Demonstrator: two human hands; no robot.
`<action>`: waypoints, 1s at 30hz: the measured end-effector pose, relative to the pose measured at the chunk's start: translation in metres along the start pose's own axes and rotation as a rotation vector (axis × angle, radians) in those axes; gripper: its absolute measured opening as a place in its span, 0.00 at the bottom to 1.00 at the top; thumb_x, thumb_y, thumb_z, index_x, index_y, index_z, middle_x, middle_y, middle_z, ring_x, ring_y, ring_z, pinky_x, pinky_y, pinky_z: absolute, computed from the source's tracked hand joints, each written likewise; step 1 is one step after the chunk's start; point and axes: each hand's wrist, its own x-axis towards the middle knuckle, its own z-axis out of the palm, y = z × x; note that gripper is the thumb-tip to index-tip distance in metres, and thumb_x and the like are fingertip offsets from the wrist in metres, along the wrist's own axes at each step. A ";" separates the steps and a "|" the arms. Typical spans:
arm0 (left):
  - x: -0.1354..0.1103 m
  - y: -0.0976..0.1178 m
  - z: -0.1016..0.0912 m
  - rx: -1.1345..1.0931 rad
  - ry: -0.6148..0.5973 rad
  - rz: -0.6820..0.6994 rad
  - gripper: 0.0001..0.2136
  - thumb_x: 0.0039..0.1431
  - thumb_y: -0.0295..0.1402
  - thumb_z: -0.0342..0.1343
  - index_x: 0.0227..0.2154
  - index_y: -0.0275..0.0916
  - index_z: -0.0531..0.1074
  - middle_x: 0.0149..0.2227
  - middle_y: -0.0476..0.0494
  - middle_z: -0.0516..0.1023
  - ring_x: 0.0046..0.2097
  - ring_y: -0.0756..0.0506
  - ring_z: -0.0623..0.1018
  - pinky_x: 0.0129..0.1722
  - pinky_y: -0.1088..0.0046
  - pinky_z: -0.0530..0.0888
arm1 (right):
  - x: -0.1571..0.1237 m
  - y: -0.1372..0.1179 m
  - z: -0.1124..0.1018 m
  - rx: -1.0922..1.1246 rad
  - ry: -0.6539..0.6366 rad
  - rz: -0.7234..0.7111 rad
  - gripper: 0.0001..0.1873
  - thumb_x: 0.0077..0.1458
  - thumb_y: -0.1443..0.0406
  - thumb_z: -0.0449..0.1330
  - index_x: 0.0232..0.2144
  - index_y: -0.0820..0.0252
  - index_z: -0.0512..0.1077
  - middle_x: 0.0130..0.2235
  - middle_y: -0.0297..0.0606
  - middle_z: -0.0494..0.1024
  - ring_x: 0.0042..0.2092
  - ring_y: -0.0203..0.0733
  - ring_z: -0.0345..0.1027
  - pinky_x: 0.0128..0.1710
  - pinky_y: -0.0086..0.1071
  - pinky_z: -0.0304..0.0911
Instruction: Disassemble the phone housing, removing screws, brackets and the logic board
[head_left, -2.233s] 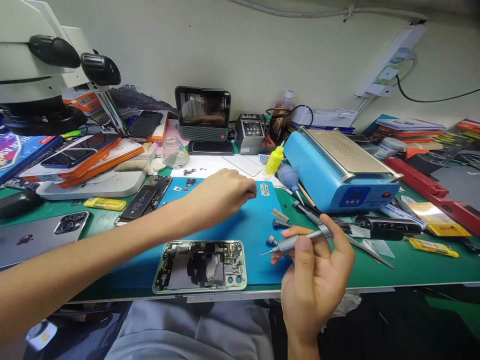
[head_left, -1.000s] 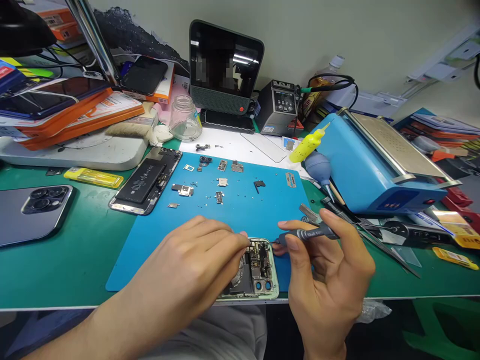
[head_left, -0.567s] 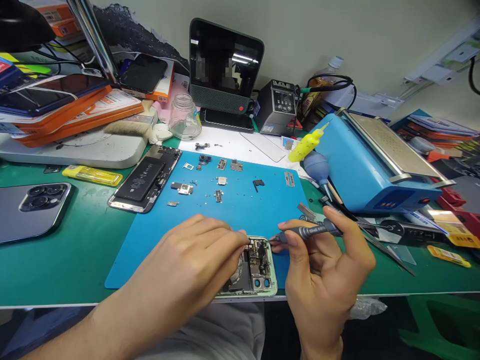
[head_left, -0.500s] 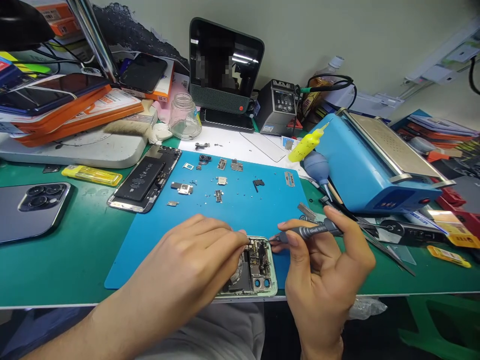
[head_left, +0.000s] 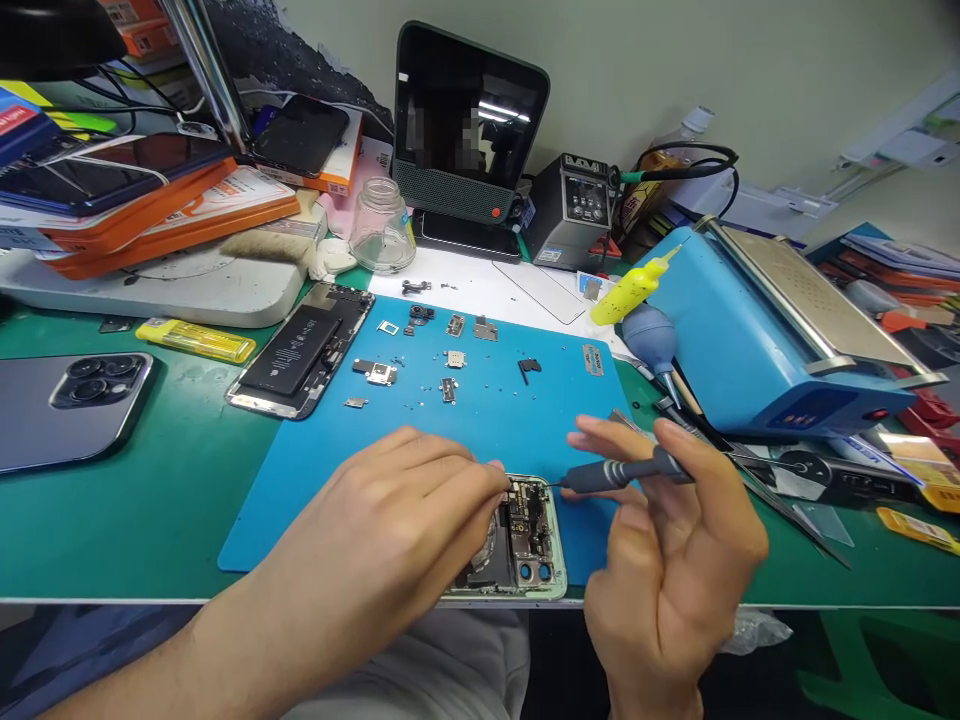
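An opened phone (head_left: 534, 545) with a pale green frame lies at the front edge of the blue mat, its circuit board and two camera holes exposed. Curled over its left part, my left hand (head_left: 405, 510) grips it, fingers pressed together and hiding that side. My right hand (head_left: 667, 560) holds a dark grey screwdriver (head_left: 615, 473) nearly level, index finger at its capped end and thumb off the handle. The screwdriver tip meets the phone's far right corner. Small metal brackets (head_left: 381, 373), a camera module (head_left: 421, 312) and loose screws lie farther up the blue mat (head_left: 330, 460).
To the left are a detached screen with battery (head_left: 292, 355), a yellow case (head_left: 196, 340) and a purple-grey phone (head_left: 75, 410). A glass jar (head_left: 382, 230) and a soldering station (head_left: 574, 210) stand behind. On the right sit a blue machine (head_left: 757, 340), blower (head_left: 651, 335) and tweezers (head_left: 802, 515).
My right thumb has come away from the screwdriver handle, and other fingers have straightened. The whole scene has shifted slightly right in view. My left hand stays on the phone.
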 end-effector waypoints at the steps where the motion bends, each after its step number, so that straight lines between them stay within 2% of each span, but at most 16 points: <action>1: 0.000 0.000 0.000 -0.001 0.001 0.002 0.09 0.87 0.30 0.50 0.55 0.40 0.76 0.50 0.49 0.90 0.49 0.45 0.89 0.44 0.60 0.76 | 0.001 -0.001 0.000 0.017 -0.001 -0.008 0.34 0.75 0.69 0.60 0.78 0.48 0.66 0.64 0.49 0.83 0.57 0.50 0.86 0.43 0.40 0.86; 3: 0.000 0.000 0.001 -0.003 0.001 0.005 0.09 0.87 0.31 0.50 0.56 0.40 0.76 0.50 0.49 0.91 0.49 0.45 0.89 0.44 0.60 0.76 | 0.005 -0.002 0.000 -0.002 0.023 -0.033 0.33 0.71 0.68 0.64 0.75 0.51 0.70 0.66 0.51 0.82 0.56 0.51 0.87 0.39 0.36 0.82; 5: 0.000 0.000 0.001 -0.002 0.005 0.006 0.09 0.87 0.31 0.50 0.56 0.40 0.76 0.50 0.48 0.91 0.49 0.44 0.90 0.44 0.59 0.76 | 0.007 -0.004 0.000 -0.043 0.061 -0.036 0.31 0.69 0.70 0.67 0.71 0.52 0.75 0.65 0.50 0.83 0.50 0.48 0.88 0.37 0.34 0.80; 8: -0.001 0.000 0.000 0.000 0.014 0.009 0.10 0.88 0.31 0.50 0.57 0.39 0.76 0.50 0.48 0.91 0.49 0.44 0.90 0.44 0.59 0.75 | 0.007 -0.006 0.000 -0.037 0.093 -0.018 0.28 0.71 0.70 0.63 0.70 0.52 0.78 0.63 0.48 0.85 0.50 0.48 0.88 0.40 0.37 0.83; 10: -0.001 0.000 0.000 0.001 0.013 0.009 0.10 0.88 0.32 0.50 0.56 0.39 0.77 0.50 0.48 0.91 0.49 0.44 0.89 0.44 0.59 0.75 | 0.006 -0.005 0.000 -0.050 0.088 0.003 0.29 0.68 0.68 0.68 0.70 0.51 0.78 0.62 0.47 0.86 0.48 0.47 0.88 0.36 0.34 0.82; 13: -0.001 0.001 0.000 0.003 0.006 0.005 0.10 0.88 0.32 0.49 0.55 0.40 0.77 0.49 0.48 0.90 0.49 0.44 0.89 0.43 0.59 0.75 | 0.004 -0.004 0.001 -0.072 0.095 0.027 0.36 0.62 0.69 0.76 0.70 0.51 0.76 0.56 0.46 0.88 0.43 0.42 0.86 0.32 0.27 0.81; 17: 0.000 0.001 0.001 0.008 0.000 -0.001 0.10 0.88 0.33 0.50 0.55 0.39 0.77 0.49 0.48 0.90 0.49 0.43 0.89 0.42 0.58 0.74 | 0.002 -0.004 0.003 0.031 0.106 0.083 0.37 0.66 0.75 0.73 0.72 0.48 0.74 0.45 0.37 0.86 0.35 0.36 0.83 0.30 0.25 0.81; 19: 0.000 0.000 0.001 0.008 0.000 0.001 0.10 0.88 0.33 0.50 0.55 0.39 0.77 0.49 0.48 0.90 0.48 0.43 0.89 0.42 0.58 0.74 | 0.001 -0.005 0.002 0.095 0.131 0.091 0.38 0.68 0.77 0.70 0.73 0.45 0.72 0.45 0.34 0.86 0.35 0.35 0.84 0.31 0.26 0.82; 21: 0.001 0.000 0.001 0.006 -0.001 0.004 0.10 0.88 0.34 0.51 0.54 0.39 0.77 0.48 0.49 0.90 0.48 0.44 0.89 0.43 0.58 0.74 | 0.000 -0.005 0.000 0.128 0.135 0.053 0.39 0.69 0.77 0.69 0.74 0.44 0.71 0.47 0.34 0.86 0.39 0.38 0.86 0.36 0.31 0.86; 23: 0.001 -0.001 0.001 0.003 -0.009 0.006 0.10 0.88 0.36 0.52 0.54 0.39 0.78 0.47 0.49 0.90 0.47 0.43 0.89 0.43 0.58 0.75 | 0.000 -0.004 -0.002 0.145 0.083 0.001 0.39 0.70 0.77 0.68 0.75 0.45 0.70 0.47 0.35 0.87 0.42 0.41 0.88 0.40 0.35 0.88; 26: 0.001 -0.001 0.000 -0.005 -0.032 0.014 0.10 0.87 0.35 0.54 0.51 0.39 0.79 0.46 0.49 0.89 0.47 0.43 0.88 0.44 0.57 0.75 | 0.002 -0.003 -0.006 0.172 -0.014 -0.109 0.43 0.69 0.80 0.68 0.78 0.50 0.67 0.47 0.37 0.89 0.42 0.45 0.90 0.40 0.39 0.89; 30: 0.002 -0.001 -0.001 -0.005 -0.075 0.030 0.10 0.87 0.33 0.53 0.50 0.40 0.80 0.46 0.51 0.89 0.48 0.43 0.87 0.45 0.58 0.74 | 0.003 -0.002 -0.008 0.193 -0.054 -0.180 0.45 0.66 0.81 0.70 0.78 0.51 0.67 0.47 0.38 0.90 0.41 0.48 0.90 0.42 0.42 0.90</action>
